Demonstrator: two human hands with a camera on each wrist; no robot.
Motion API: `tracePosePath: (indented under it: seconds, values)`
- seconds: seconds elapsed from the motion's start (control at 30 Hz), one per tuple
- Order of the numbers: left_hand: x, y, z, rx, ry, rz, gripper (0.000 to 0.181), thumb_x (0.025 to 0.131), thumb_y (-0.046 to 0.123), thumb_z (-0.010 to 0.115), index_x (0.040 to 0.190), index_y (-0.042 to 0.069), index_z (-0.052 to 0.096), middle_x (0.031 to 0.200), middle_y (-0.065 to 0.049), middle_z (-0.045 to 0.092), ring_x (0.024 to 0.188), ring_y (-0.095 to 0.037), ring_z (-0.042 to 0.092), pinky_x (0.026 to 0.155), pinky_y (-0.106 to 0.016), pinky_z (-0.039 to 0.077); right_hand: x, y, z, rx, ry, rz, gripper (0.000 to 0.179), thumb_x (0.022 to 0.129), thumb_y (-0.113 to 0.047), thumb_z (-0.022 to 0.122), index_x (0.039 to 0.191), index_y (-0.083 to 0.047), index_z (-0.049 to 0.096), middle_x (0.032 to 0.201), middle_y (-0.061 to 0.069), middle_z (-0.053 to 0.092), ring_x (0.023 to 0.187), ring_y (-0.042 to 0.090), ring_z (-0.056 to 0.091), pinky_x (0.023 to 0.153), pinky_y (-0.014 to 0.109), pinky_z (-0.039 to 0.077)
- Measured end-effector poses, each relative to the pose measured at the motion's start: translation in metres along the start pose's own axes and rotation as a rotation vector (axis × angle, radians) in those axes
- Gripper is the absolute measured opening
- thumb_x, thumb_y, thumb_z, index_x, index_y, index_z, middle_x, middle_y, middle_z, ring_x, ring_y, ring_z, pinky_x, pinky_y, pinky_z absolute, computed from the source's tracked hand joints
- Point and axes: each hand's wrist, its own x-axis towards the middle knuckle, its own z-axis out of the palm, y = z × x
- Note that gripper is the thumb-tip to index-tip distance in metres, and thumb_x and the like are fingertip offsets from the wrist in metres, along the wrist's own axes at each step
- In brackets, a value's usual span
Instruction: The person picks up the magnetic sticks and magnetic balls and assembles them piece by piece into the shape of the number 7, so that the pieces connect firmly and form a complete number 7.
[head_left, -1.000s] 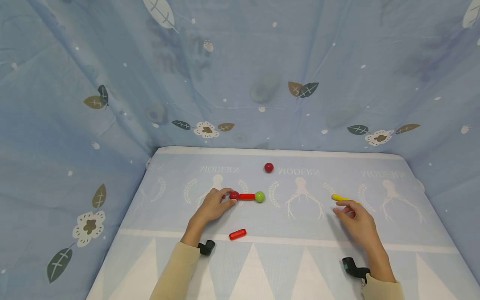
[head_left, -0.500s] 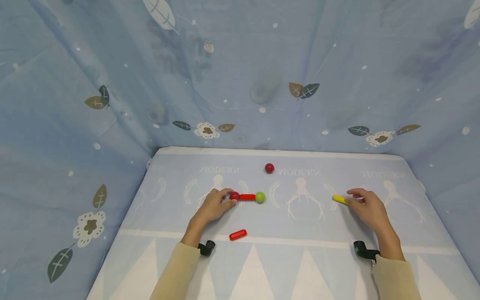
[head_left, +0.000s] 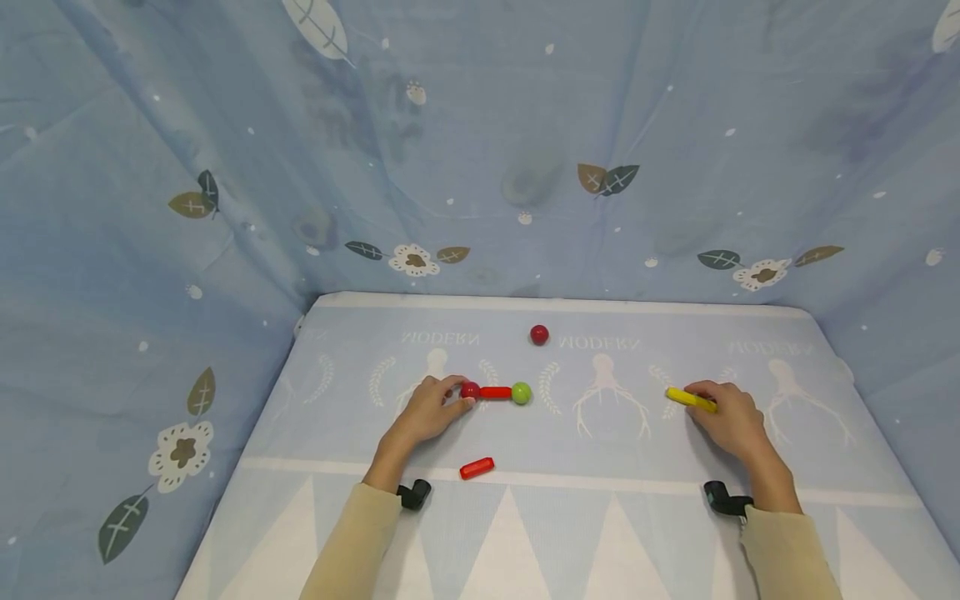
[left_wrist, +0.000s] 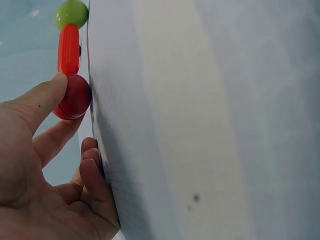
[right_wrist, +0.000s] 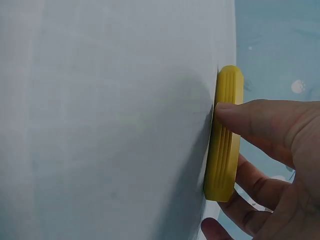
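My left hand (head_left: pixel 427 408) pinches a red ball (left_wrist: pixel 75 97) between thumb and a finger, low over the table. Against that ball stands a short red rod (head_left: pixel 495 392), and a green ball (head_left: pixel 521 392) is at the rod's far end, all three in one line. On the right side, my right hand (head_left: pixel 731 417) grips a longer yellow rod (right_wrist: pixel 225 150); its thumb lies across the rod's ribbed face in the right wrist view. The rod's left end sticks out past the fingers in the head view.
A loose red ball (head_left: pixel 539 335) lies toward the back of the table. Another short red rod (head_left: pixel 477 468) sits nearer the front, between the arms. Patterned blue cloth (head_left: pixel 480 150) hangs behind the table and at its sides.
My right hand moves right, off its place over the yellow rod's near side, then takes hold of the rod. The left hand and its pieces stay put.
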Motion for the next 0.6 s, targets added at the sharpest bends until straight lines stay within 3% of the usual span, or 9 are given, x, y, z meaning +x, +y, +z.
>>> tracePosePath:
  seconds: [0.33, 0.6]
  values:
    - [0.0, -0.001, 0.001, -0.001, 0.001, 0.007, 0.039, 0.094, 0.035, 0.071, 0.129, 0.02, 0.066, 0.095, -0.007, 0.052, 0.085, -0.021, 0.047, 0.067, -0.035, 0.039, 0.0, -0.006, -0.003, -0.033, -0.005, 0.018, 0.03, 0.091, -0.009, 0.068, 0.119, 0.0, 0.064, 0.106, 0.026, 0.06, 0.094, 0.047, 0.052, 0.071, 0.063, 0.036]
    - [-0.002, 0.001, -0.001, -0.001, 0.001, 0.012, 0.041, 0.094, 0.035, 0.071, 0.13, 0.018, 0.065, 0.095, -0.008, 0.052, 0.084, -0.021, 0.046, 0.067, -0.035, 0.038, -0.003, -0.015, -0.009, 0.089, 0.011, -0.029, 0.033, 0.092, -0.004, 0.069, 0.123, 0.003, 0.061, 0.111, 0.027, 0.06, 0.098, 0.044, 0.056, 0.079, 0.059, 0.043]
